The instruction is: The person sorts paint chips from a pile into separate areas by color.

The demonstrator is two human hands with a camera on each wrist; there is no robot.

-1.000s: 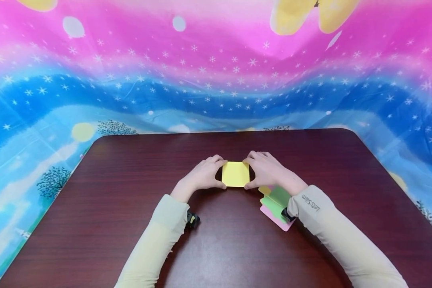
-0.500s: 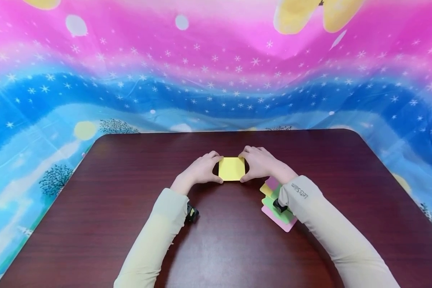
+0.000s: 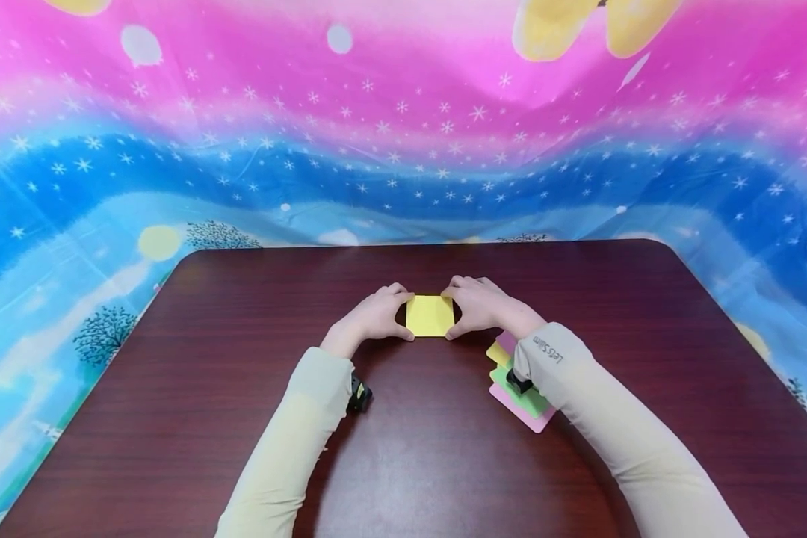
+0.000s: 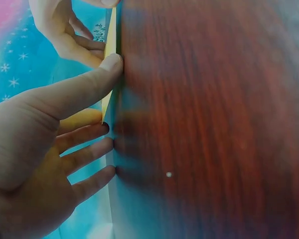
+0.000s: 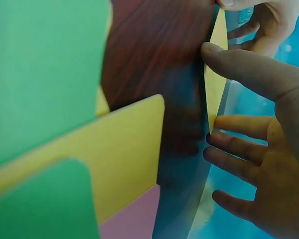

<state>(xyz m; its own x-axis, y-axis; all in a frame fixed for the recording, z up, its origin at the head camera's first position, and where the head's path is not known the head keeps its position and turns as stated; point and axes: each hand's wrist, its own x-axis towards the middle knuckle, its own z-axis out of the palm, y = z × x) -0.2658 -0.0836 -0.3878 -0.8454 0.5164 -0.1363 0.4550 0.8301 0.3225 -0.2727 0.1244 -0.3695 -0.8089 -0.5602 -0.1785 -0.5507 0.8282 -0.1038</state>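
Observation:
A yellow card (image 3: 430, 316) lies between both hands, low over the table. My left hand (image 3: 371, 317) holds its left side, thumb at the near corner and forefinger at the far one. Likewise, my right hand (image 3: 486, 308) holds the right side by the two corners. Seen edge-on, the card (image 4: 109, 45) is a thin strip in the left wrist view, with the other fingers spread and their tips near the tabletop. In the right wrist view the card (image 5: 217, 74) looks slightly bowed; whether it touches the wood I cannot tell.
Several loose cards in pink, green and yellow (image 3: 511, 388) lie fanned out under my right wrist, partly hidden by its sleeve and black wrist camera (image 3: 519, 382). The dark wooden table (image 3: 175, 418) ends at a printed cloth backdrop (image 3: 403, 134).
Both hands and the yellow card have shifted slightly left and away from me. The right sleeve has moved left over the card pile, which stays put.

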